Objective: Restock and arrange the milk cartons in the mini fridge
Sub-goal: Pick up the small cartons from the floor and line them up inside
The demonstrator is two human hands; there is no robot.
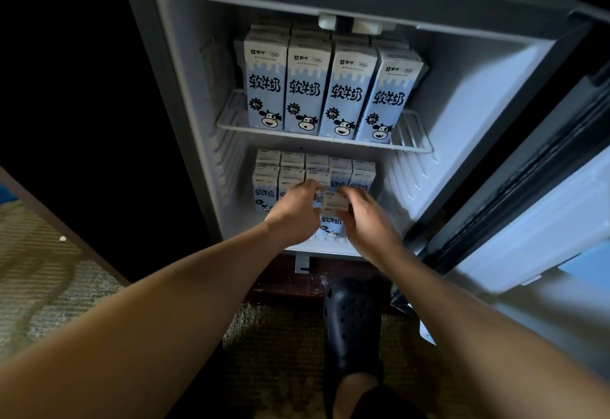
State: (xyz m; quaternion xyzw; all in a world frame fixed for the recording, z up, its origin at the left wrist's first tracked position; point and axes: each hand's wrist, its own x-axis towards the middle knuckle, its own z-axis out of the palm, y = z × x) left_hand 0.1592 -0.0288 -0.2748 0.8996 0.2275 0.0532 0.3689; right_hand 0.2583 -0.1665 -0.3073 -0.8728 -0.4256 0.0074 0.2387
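Observation:
The mini fridge [462, 95] stands open. Several blue-and-white milk cartons with a cow print [308, 88] stand in rows on its wire shelf [231, 126]. More of these cartons [264, 187] fill the back of the bottom compartment. One carton [333, 220] stands upright at the front of the bottom floor. My left hand [293, 212] grips its left side and my right hand [368, 220] grips its right side. My fingers hide part of the carton's top and the cartons just behind it.
The fridge door [544, 204] hangs open to the right, close to my right forearm. A dark clog on my foot [351, 323] rests on the carpet below the fridge. A dark wooden edge [66, 230] runs diagonally at the left.

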